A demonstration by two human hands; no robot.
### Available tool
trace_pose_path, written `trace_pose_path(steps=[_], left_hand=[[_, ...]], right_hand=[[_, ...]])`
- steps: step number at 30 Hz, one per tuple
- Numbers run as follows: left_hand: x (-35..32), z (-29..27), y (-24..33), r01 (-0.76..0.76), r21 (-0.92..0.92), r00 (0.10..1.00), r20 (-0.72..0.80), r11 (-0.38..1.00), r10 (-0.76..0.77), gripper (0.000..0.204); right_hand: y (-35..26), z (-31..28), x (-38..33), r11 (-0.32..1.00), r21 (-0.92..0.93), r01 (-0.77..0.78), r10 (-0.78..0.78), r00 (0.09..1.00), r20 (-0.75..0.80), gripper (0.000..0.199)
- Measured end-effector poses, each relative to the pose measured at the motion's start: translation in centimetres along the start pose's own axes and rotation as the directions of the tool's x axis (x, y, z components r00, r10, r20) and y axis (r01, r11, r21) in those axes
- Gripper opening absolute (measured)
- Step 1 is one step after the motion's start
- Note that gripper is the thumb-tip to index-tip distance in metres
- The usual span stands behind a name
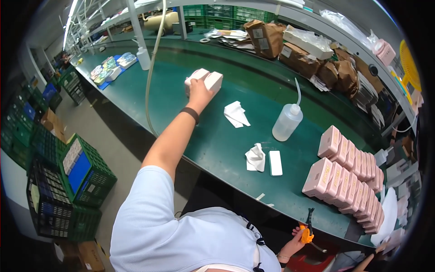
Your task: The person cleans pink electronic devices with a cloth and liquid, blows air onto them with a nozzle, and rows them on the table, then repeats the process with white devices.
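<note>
My left hand (200,94) reaches out over the green bench with its fingers closed on a pale pink plastic case (213,81). A second pale block stands right against it, and the hand covers part of both. Low by the bench's front edge, my right hand (293,242) grips an orange and black tool (306,235) whose exact kind I cannot make out. A crumpled white cloth (236,114) lies to the right of my left hand. Nearer to me, another white cloth (256,158) lies beside a small white rectangular block (275,163).
A clear squeeze bottle (287,122) with a bent spout stands mid-bench. Rows of pink cases (340,181) fill the right side. A hose (151,77) hangs at the left. Green crates (86,177) stand on the floor. Another person's hand (364,263) shows at lower right.
</note>
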State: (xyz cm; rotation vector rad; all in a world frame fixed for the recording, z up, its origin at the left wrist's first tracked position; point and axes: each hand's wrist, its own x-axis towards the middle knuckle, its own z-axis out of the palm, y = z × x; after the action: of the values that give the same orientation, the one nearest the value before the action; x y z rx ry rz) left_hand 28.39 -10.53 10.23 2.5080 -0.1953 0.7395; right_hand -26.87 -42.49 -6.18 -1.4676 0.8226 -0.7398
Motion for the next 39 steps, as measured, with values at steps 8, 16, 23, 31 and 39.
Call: trace_pose_path(steps=[8, 16, 23, 31, 39], left_hand=[[-6.8, -8.2, -0.6, 0.635, -0.740, 0.769, 0.631, 0.223, -0.099, 0.042], [-22.1, -17.4, -2.7, 0.729, -0.679, 0.675, 0.734, -0.087, -0.071, 0.038], [-28.2, -22.0, -5.8, 0.688, -0.725, 0.664, 0.644, -0.026, -0.380, 0.040], [-29.4, -23.5, -7.9, 0.639, -0.769, 0.689, 0.576, -0.005, -0.439, 0.048], [-27.2, -24.9, -6.9, 0.340, -0.820, 0.931, 0.225, 0.460, -0.288, 0.070]], right_hand=[[-7.6, 2.1, 0.6, 0.813, 0.076, 0.578, -0.464, 0.720, -0.517, 0.034], [-20.0, 8.3, -0.5, 0.762, -0.131, 0.635, -0.309, 0.533, 0.788, 0.034], [-23.1, 15.0, -3.0, 0.497, -0.289, 0.818, -0.070, 0.370, 0.926, 0.025], [-23.9, 18.9, -3.7, 0.446, -0.206, 0.871, -0.063, 0.260, 0.963, 0.028], [-24.2, 19.4, -2.8, 0.545, -0.098, 0.833, -0.102, 0.181, 0.978, 0.028]])
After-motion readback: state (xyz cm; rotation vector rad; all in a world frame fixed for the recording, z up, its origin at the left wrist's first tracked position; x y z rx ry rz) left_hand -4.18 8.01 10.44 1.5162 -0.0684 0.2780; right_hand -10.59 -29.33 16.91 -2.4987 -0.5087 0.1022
